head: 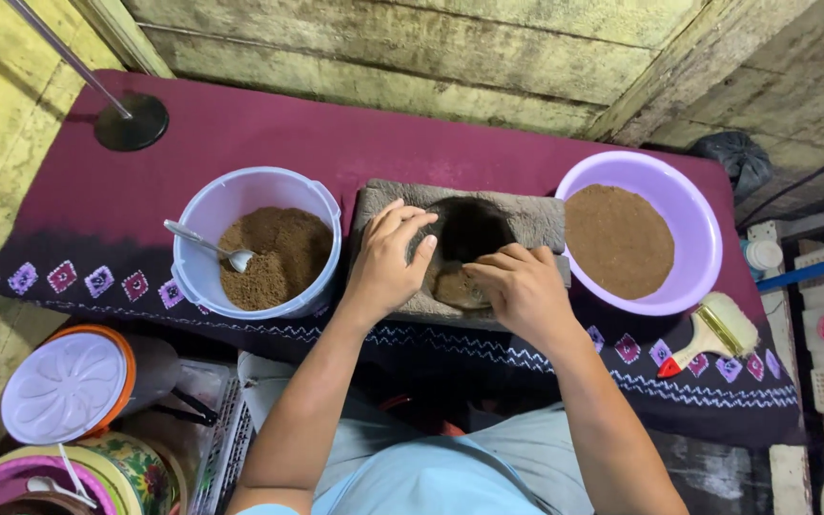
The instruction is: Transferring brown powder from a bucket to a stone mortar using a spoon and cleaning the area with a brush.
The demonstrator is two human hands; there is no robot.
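Observation:
A grey stone mortar (536, 217) sits at the middle of a maroon cloth-covered table (269, 138). My left hand (385, 259) rests on the mortar's left rim, fingers curled over its edge. Fingers bent, my right hand (519, 286) presses into a clump of brown powder (452, 284) at the front of the hollow. To the left a pale bucket (255, 186) holds brown powder with a metal spoon (210, 246) in it. To the right stands a lilac bowl (703, 229) of finer brown powder.
A brush with a red-tipped wooden handle (712, 334) lies at the table's front right. A black round stand base (132, 121) sits at the back left. Lidded containers (64, 386) and bowls crowd the floor at lower left. Wooden plank walls stand behind.

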